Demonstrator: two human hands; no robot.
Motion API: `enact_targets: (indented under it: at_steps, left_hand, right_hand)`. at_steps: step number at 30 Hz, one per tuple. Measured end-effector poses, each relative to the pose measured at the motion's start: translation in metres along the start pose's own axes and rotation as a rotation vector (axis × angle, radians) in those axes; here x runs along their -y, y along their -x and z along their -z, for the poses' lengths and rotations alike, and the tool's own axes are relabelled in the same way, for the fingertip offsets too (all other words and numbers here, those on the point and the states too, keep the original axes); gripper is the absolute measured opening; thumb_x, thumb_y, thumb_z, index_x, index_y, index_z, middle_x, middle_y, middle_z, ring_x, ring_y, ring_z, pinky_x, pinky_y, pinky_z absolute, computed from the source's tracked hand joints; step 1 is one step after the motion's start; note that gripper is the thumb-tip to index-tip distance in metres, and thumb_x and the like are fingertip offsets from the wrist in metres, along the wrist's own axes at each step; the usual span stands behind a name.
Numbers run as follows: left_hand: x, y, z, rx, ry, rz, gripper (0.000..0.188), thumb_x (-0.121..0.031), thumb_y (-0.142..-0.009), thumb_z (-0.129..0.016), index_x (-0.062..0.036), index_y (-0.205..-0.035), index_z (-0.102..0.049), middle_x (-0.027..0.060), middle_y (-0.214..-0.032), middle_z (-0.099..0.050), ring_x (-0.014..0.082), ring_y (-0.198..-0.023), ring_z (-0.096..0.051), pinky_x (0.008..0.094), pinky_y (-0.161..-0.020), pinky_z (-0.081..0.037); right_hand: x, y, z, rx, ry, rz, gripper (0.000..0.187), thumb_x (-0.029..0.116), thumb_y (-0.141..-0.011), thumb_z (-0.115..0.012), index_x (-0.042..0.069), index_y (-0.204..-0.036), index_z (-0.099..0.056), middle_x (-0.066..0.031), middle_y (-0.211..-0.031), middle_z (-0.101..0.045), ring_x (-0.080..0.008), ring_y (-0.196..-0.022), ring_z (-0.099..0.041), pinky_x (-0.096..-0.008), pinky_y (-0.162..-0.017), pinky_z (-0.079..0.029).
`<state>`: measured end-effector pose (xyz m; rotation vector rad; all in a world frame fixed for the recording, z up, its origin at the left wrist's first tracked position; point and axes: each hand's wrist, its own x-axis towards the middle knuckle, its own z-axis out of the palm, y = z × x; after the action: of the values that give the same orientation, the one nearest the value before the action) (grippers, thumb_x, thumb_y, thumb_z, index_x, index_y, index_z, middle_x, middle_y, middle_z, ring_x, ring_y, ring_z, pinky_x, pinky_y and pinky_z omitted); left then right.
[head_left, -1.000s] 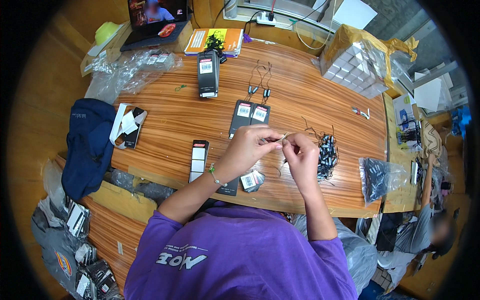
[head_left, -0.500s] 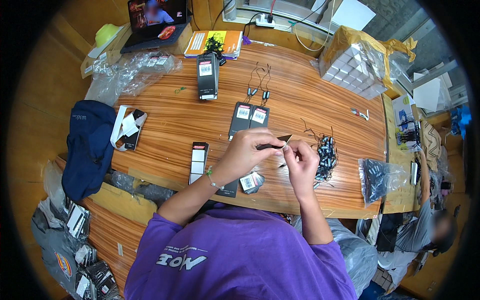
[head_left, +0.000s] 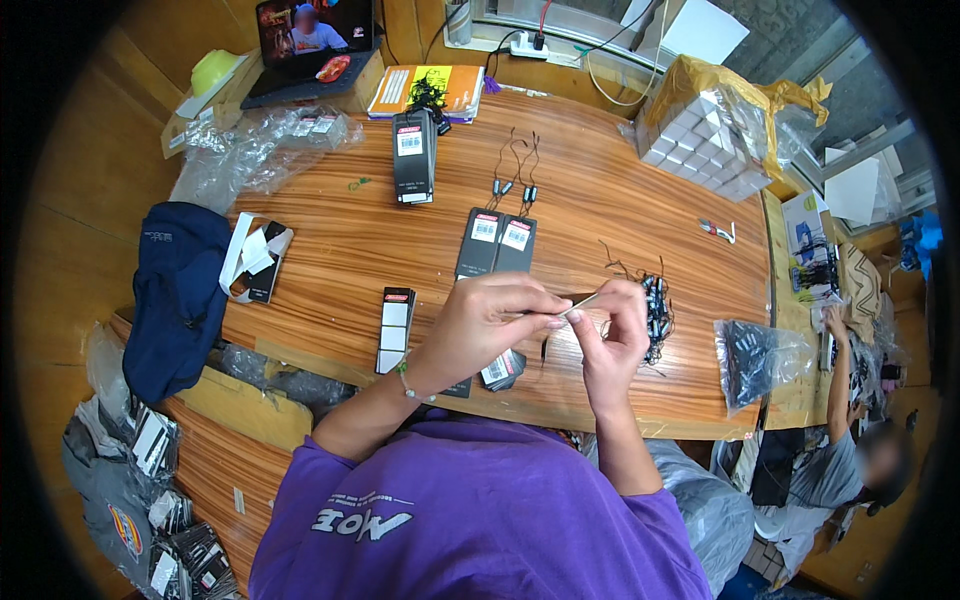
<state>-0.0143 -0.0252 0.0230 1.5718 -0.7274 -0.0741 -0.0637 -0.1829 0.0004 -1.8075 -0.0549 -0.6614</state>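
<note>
Both hands meet above the middle of the wooden table. My left hand (head_left: 500, 312) is closed, pinching a dark hang tag (head_left: 583, 302) that shows almost edge-on as a thin line. My right hand (head_left: 613, 335) pinches at the same tag, thumb and forefinger close to the left fingertips. A short dark strand dangles just below the fingers; what it belongs to is hard to make out. Just beyond the hands lie two finished-looking black tags (head_left: 498, 240) with cords attached. Right of them sits a heap of black cords (head_left: 657, 318), partly behind my right hand. Small labelled tags (head_left: 502, 371) lie under my left wrist.
A stack of black tags (head_left: 413, 165) stands farther back, and labelled strips (head_left: 395, 330) lie left of my forearm. A clear bag of cords (head_left: 757, 360), a snipping tool (head_left: 717, 231) and a wrapped block of boxes (head_left: 705, 140) are to the right. Another person's arm (head_left: 838, 365) reaches in there.
The tag has turned from showing its dark face to nearly edge-on. Both hands have shifted slightly toward me, and the right hand has moved a little right.
</note>
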Motion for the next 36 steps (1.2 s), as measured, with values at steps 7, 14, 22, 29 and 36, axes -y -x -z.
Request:
enact_targets:
  at_steps: [7,14,22,29,36]
  left_hand:
    - [0.004,-0.002,-0.007,0.037,0.208,0.212,0.016,-0.003,-0.077,-0.065,0.0009,-0.092,-0.065,0.0091,-0.084,-0.065,0.0107,-0.075,-0.061,0.0225,-0.063,-0.049]
    - [0.02,-0.005,-0.014,-0.072,-0.326,-0.312,0.023,0.004,-0.068,-0.063,-0.0022,-0.09,-0.065,0.0073,-0.081,-0.062,0.0192,-0.07,-0.061,0.028,-0.06,-0.05]
    - [0.023,-0.006,-0.011,-0.118,-0.372,-0.462,0.023,0.002,-0.066,-0.064,-0.0033,-0.089,-0.064,0.007,-0.079,-0.062,0.0204,-0.07,-0.061,0.0289,-0.059,-0.05]
    - [0.016,-0.006,-0.01,-0.096,-0.227,-0.19,0.013,0.004,-0.072,-0.065,-0.0006,-0.084,-0.065,0.0083,-0.08,-0.063,0.017,-0.072,-0.063,0.0247,-0.061,-0.052]
    - [0.03,-0.003,-0.018,-0.057,-0.151,-0.003,0.022,-0.002,-0.073,-0.066,-0.0027,-0.095,-0.064,0.0092,-0.088,-0.061,0.0175,-0.079,-0.061,0.0249,-0.066,-0.051]
  right_hand:
    - [-0.009,-0.004,0.015,0.175,-0.115,-0.172,0.012,-0.001,-0.072,-0.067,-0.002,-0.081,-0.06,-0.0078,-0.087,-0.06,-0.0145,-0.082,-0.055,-0.0252,-0.075,-0.042]
    - [-0.007,-0.019,0.02,0.29,-0.506,-0.451,0.006,0.003,-0.079,-0.061,-0.001,-0.083,-0.061,-0.0056,-0.087,-0.059,-0.0126,-0.083,-0.055,-0.025,-0.077,-0.042]
    - [-0.004,-0.026,0.023,0.42,-0.532,-0.41,0.006,0.004,-0.08,-0.06,0.001,-0.085,-0.06,-0.0068,-0.091,-0.056,-0.012,-0.089,-0.052,-0.0254,-0.079,-0.041]
    - [-0.01,-0.025,0.021,0.181,-0.808,-0.332,0.005,0.005,-0.081,-0.058,0.003,-0.083,-0.055,-0.0082,-0.089,-0.053,-0.0168,-0.084,-0.05,-0.028,-0.078,-0.039]
    - [-0.01,-0.043,0.021,0.014,-1.101,-0.235,0.009,0.015,-0.087,-0.055,0.008,-0.092,-0.05,-0.0059,-0.083,-0.051,-0.0177,-0.08,-0.048,-0.0353,-0.08,-0.039]
